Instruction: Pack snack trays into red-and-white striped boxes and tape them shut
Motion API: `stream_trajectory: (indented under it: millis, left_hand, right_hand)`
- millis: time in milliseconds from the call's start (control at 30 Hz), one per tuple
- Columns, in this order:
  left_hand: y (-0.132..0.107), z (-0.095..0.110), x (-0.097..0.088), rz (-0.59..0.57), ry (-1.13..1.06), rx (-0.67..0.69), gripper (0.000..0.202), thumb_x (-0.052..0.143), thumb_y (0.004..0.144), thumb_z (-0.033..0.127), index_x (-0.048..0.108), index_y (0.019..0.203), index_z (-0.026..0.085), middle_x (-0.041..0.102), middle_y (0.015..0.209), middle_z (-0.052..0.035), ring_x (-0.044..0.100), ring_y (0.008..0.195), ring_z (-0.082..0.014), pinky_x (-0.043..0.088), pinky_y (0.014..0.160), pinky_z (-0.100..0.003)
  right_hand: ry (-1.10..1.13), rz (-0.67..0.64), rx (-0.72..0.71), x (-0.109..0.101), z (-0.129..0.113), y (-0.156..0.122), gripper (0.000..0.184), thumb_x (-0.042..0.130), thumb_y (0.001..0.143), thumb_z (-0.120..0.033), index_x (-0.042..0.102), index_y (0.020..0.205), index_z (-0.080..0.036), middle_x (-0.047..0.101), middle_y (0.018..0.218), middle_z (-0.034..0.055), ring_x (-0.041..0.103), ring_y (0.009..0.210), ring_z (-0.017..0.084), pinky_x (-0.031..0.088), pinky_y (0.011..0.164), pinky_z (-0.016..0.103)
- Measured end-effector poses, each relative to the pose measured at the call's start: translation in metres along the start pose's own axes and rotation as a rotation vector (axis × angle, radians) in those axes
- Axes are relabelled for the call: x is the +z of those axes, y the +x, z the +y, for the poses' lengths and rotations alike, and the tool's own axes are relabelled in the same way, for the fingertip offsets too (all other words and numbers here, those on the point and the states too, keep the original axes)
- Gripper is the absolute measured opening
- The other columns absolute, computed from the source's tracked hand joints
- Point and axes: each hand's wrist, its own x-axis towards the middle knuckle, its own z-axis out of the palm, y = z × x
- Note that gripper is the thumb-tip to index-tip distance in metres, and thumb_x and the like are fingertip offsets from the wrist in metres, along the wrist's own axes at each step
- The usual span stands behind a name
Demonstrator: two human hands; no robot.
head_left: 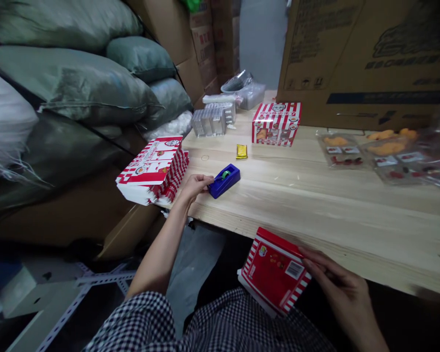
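My right hand [341,281] grips a red-and-white striped cardboard box [273,269] by its right edge. The box is tilted over my lap, in front of the table edge, with its barcode side up. My left hand [197,187] reaches to a blue tape dispenser [230,185] on the table. Its thumb and fingers are pinched at the dispenser's cutting end, seemingly on the end of the tape; the clear strip itself is hard to make out. A green-cored tape roll [225,175] sits in the dispenser.
Flat striped cartons [150,161] are stacked at the table's left. Behind the dispenser lie a small gold packet [241,151], an upright striped box [276,124] and clear plastic trays [209,121]. Filled clear packs [341,150] lie right, before a large carton [366,58]. Sacks [77,83] are piled left.
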Motion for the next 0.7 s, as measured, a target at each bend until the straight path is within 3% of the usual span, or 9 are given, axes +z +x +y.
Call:
stream_trajectory:
  millis: [133, 300, 400, 500, 567, 700]
  left_hand:
    - [-0.015, -0.012, -0.003, 0.023, -0.117, 0.046, 0.039, 0.085, 0.06, 0.044, 0.066, 0.069, 0.011, 0.073, 0.113, -0.0189, 0.069, 0.097, -0.0244, 0.058, 0.081, -0.038]
    - [-0.026, -0.041, 0.003, 0.146, -0.119, 0.111, 0.037, 0.085, 0.061, 0.043, 0.065, 0.068, 0.012, 0.074, 0.112, -0.0171, 0.069, 0.101, -0.0243, 0.055, 0.091, -0.038]
    - [-0.036, -0.045, 0.006, 0.244, -0.056, 0.156, 0.031, 0.083, 0.064, 0.038, 0.066, 0.064, 0.012, 0.074, 0.109, -0.0156, 0.066, 0.103, -0.0241, 0.052, 0.093, -0.035]
    - [-0.065, -0.027, 0.018, 0.314, -0.006, 0.217, 0.022, 0.08, 0.071, 0.034, 0.072, 0.073, 0.013, 0.074, 0.102, -0.01, 0.065, 0.099, -0.0208, 0.049, 0.091, -0.03]
    - [-0.099, -0.007, 0.037, 0.289, 0.002, 0.256, 0.02, 0.078, 0.077, 0.034, 0.077, 0.085, 0.016, 0.074, 0.091, -0.0045, 0.065, 0.089, -0.0176, 0.05, 0.086, -0.028]
    - [-0.183, 0.032, 0.096, -0.006, -0.135, 0.254, 0.016, 0.072, 0.087, 0.032, 0.08, 0.094, 0.02, 0.072, 0.077, -0.0022, 0.066, 0.073, -0.0155, 0.054, 0.074, -0.027]
  right_hand:
    - [0.028, 0.01, 0.02, 0.003, 0.0, 0.004, 0.023, 0.079, 0.079, -0.037, 0.083, 0.099, -0.027, 0.08, 0.11, 0.0055, 0.076, 0.102, 0.027, 0.063, 0.092, 0.035]
    - [0.039, 0.043, 0.009, 0.008, -0.001, 0.007, 0.021, 0.08, 0.079, -0.034, 0.083, 0.098, -0.027, 0.08, 0.108, 0.005, 0.077, 0.1, 0.026, 0.064, 0.087, 0.034]
    - [0.057, 0.075, -0.043, 0.01, -0.01, 0.004, 0.02, 0.077, 0.083, -0.029, 0.081, 0.103, -0.03, 0.079, 0.111, 0.0035, 0.075, 0.104, 0.024, 0.063, 0.09, 0.034]
    - [0.03, 0.125, -0.19, 0.011, -0.025, -0.005, 0.021, 0.073, 0.087, -0.022, 0.08, 0.104, -0.031, 0.078, 0.114, 0.0029, 0.073, 0.108, 0.024, 0.061, 0.094, 0.037]
    - [-0.046, 0.159, -0.289, 0.012, -0.035, -0.013, 0.023, 0.071, 0.088, -0.018, 0.08, 0.105, -0.031, 0.077, 0.114, 0.0036, 0.072, 0.109, 0.025, 0.059, 0.097, 0.041]
    - [-0.17, 0.139, -0.395, 0.02, -0.046, -0.027, 0.033, 0.066, 0.091, -0.014, 0.076, 0.116, -0.033, 0.074, 0.119, 0.0036, 0.07, 0.111, 0.026, 0.057, 0.1, 0.048]
